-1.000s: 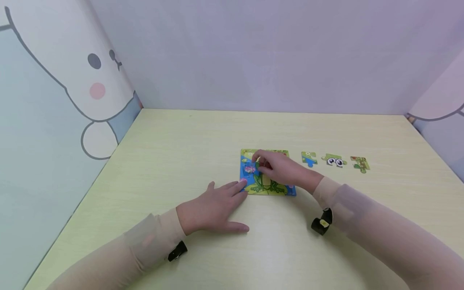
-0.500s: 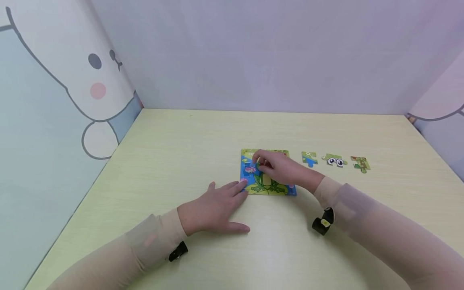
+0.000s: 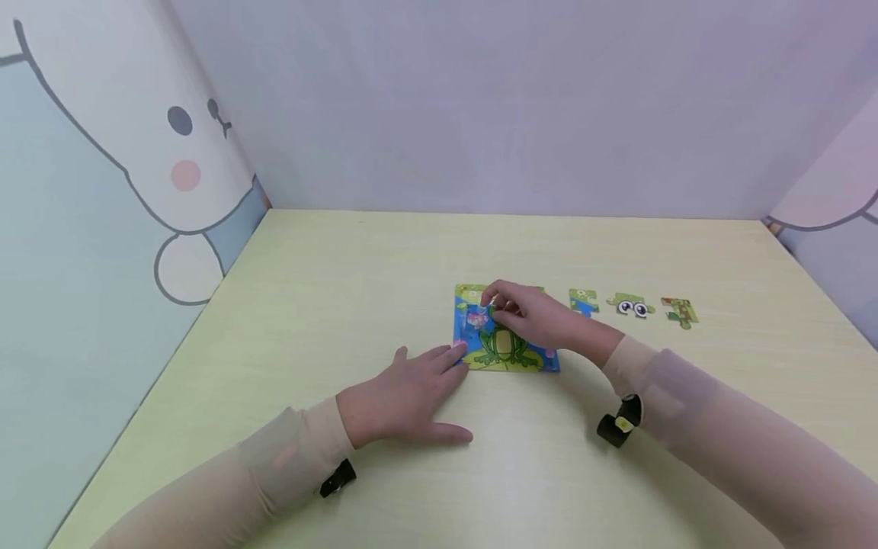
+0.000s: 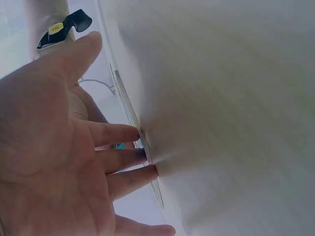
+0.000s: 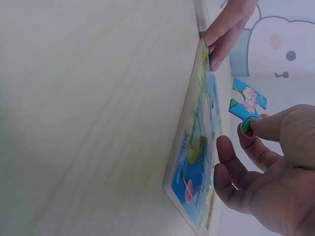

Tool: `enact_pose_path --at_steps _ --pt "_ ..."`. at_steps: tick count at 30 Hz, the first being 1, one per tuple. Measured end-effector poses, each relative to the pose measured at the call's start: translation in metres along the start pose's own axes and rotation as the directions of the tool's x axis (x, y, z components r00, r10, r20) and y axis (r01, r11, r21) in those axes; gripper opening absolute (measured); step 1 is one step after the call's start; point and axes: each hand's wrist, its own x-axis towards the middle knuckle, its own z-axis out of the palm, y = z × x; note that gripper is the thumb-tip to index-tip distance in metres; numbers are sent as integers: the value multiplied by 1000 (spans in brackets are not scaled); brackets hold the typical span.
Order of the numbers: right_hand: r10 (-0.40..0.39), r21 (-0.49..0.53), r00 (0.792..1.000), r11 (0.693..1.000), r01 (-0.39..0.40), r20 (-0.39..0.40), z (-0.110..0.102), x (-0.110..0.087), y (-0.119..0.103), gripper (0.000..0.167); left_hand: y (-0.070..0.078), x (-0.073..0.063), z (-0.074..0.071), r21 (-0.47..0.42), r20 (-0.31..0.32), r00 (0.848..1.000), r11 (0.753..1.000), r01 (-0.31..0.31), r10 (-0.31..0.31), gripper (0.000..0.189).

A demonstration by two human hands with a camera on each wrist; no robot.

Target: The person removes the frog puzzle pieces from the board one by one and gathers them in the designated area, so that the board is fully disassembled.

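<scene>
My right hand (image 3: 538,314) pinches a blue puzzle piece (image 5: 250,100) with a pink flower by its knob, between thumb and index finger. In the right wrist view the piece stands tilted, clear of the frog puzzle board (image 3: 504,358). That flat board shows a green frog on blue, and the right hand covers part of its upper area. Straight and spread, the fingers of my left hand (image 3: 408,396) rest on the board's lower left corner. In the left wrist view, fingertips of the left hand (image 4: 64,142) touch the board's edge (image 4: 129,105).
Right of the board lie three loose pieces in a row: a blue-green piece (image 3: 583,301), a piece with frog eyes (image 3: 631,306) and a piece with brown and green print (image 3: 680,312). The pale table (image 3: 357,290) ends at a plain curtain (image 3: 514,114) behind.
My right hand has risen slightly and shifted a little to the right, and the flower piece has come up with it. The left hand has stayed on the board's corner.
</scene>
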Motion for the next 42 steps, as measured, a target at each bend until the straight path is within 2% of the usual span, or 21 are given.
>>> enact_pose_path --at_steps 5,12,17,21,27,37,42 --pt "21 -31 999 999 -22 -30 -13 -14 4 24 0 1 1 9 -11 1000 1000 -1 1 85" --pt "92 -95 993 991 -98 -71 -45 -48 29 25 -1 2 2 11 -34 999 1000 -10 10 83" --pt "123 -160 990 978 -132 -68 -61 -71 51 24 -2 2 3 -20 -25 1000 1000 -3 2 84" --pt "152 -197 987 967 -160 -53 -64 -82 62 22 -3 2 3 -39 -24 1000 999 -1 0 84" --pt "166 -221 985 960 -170 -36 -61 -87 70 23 -4 2 3 -33 -30 1000 999 -7 6 85" --pt "156 -247 983 953 -176 -99 -65 -86 75 23 -4 2 3 -26 -24 1000 1000 -10 10 87" --pt "150 -230 984 958 -169 -100 -64 -80 69 24 -4 2 3 -17 -29 1000 1000 -11 10 86"
